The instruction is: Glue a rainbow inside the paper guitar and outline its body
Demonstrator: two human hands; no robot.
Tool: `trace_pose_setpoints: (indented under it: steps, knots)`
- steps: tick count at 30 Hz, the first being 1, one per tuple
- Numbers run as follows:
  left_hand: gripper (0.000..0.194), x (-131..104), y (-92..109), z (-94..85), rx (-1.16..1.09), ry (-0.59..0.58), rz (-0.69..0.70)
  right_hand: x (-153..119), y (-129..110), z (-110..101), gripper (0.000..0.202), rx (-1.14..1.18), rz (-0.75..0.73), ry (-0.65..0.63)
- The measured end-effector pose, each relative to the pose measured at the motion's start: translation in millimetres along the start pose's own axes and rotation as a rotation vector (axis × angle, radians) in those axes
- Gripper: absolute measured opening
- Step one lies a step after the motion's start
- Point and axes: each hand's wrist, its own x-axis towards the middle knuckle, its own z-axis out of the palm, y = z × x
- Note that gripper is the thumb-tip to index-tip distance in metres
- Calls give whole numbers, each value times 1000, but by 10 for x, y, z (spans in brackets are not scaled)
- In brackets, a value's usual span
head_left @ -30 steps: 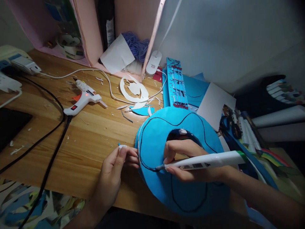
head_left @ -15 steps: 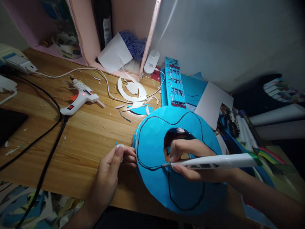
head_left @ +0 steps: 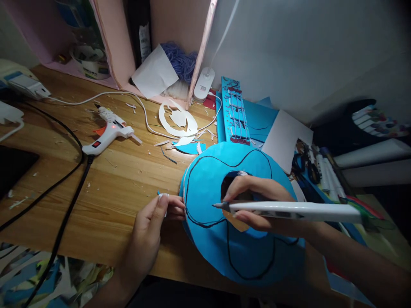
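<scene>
A blue ring-shaped piece (head_left: 205,171) with a round hole lies at the table's front edge, a wavy black outline drawn on its top. My right hand (head_left: 257,201) is closed around a white marker (head_left: 295,210) with a dark tip, held over the ring beside the hole. The tip is just above the drawn line; whether it touches the surface I cannot tell. My left hand (head_left: 154,222) is at the ring's left edge, fingertips against its side. Between its thumb and finger sits a small white piece (head_left: 163,197), too small to name surely.
A white glue gun (head_left: 107,132) with a lit red light lies on the left, its black cord trailing forward. White paper cutouts (head_left: 189,128) and scraps are behind the ring. A blue decorated strip (head_left: 236,113) lies beyond. Scissors (head_left: 310,164) and markers are at right.
The marker tip has lifted off the black line and moved slightly up and left, my right hand with it. My left hand has stayed nearly still.
</scene>
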Motion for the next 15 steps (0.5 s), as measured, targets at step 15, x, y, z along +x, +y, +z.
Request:
trace_pose_setpoints:
  steps: [15]
  knots:
    - [37,6,27,21,-65,-22,-31,362,-68,180,13,44,-26,-227]
